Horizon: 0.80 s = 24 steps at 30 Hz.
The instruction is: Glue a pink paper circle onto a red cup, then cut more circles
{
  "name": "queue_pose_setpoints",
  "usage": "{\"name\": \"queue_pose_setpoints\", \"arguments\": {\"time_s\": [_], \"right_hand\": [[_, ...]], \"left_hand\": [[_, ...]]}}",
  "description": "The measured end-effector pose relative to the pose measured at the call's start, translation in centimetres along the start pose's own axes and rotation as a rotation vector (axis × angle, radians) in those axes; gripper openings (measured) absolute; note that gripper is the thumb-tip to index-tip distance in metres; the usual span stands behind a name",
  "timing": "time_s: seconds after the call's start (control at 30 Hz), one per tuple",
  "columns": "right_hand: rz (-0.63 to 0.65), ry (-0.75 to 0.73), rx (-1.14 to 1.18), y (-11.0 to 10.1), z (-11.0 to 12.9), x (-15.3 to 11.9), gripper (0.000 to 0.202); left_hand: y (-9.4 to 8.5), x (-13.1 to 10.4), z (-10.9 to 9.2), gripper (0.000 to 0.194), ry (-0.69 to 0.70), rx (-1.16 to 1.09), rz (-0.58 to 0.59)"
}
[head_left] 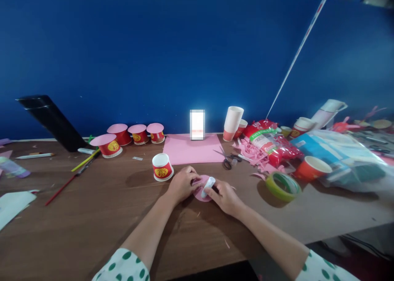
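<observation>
A pink paper circle [198, 194] lies flat on the brown table in front of me. My left hand [184, 185] is closed at its left edge, bent fingers holding it down. In my right hand [226, 196] is a white glue stick [209, 185], gripped between thumb and fingers and tilted, its lower end at the paper circle. Where the tip meets the paper is too small to make out clearly. Just left of my left hand stands an upright red-and-white paper cup [162, 167], apart from the fingers.
Several cups topped with pink discs [137, 129] stand back left. Pink sheets [192, 151] lie ahead, scissors [227, 160] beside them. To the right are stacked cups [233, 123], a red paper-shred bag [273, 143], green tape [283, 186] and an orange cup [314, 170]. The table edge runs below.
</observation>
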State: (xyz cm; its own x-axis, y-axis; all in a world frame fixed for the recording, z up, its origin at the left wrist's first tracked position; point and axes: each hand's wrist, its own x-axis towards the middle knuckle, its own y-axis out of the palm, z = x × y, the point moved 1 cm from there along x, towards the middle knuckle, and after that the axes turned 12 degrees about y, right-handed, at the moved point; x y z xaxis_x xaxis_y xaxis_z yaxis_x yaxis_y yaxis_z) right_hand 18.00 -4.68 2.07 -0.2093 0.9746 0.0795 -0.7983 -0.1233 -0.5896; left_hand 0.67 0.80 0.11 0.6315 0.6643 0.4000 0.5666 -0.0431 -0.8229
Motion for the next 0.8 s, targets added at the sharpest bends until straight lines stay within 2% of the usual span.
{"name": "queue_pose_setpoints", "arguments": {"time_s": [0.13, 0.23, 0.33, 0.57, 0.8], "right_hand": [[-0.056, 0.034, 0.079, 0.15, -0.36, 0.0, 0.029], [-0.04, 0.009, 0.067, 0.12, -0.19, -0.08, 0.026], [-0.016, -0.028, 0.002, 0.03, 0.27, -0.18, 0.026], [-0.022, 0.006, -0.245, 0.41, 0.02, -0.23, 0.026], [-0.021, -0.029, -0.334, 0.67, -0.38, -0.25, 0.023]], "left_hand": [[-0.21, -0.01, -0.12, 0.023, -0.014, -0.014, 0.009], [-0.28, 0.01, -0.16, 0.023, -0.02, -0.017, 0.015], [-0.28, 0.05, -0.21, 0.024, -0.018, -0.015, 0.019], [-0.21, 0.05, -0.24, 0.024, -0.006, 0.007, 0.017], [-0.09, -0.01, -0.07, 0.024, 0.001, 0.023, 0.027]]}}
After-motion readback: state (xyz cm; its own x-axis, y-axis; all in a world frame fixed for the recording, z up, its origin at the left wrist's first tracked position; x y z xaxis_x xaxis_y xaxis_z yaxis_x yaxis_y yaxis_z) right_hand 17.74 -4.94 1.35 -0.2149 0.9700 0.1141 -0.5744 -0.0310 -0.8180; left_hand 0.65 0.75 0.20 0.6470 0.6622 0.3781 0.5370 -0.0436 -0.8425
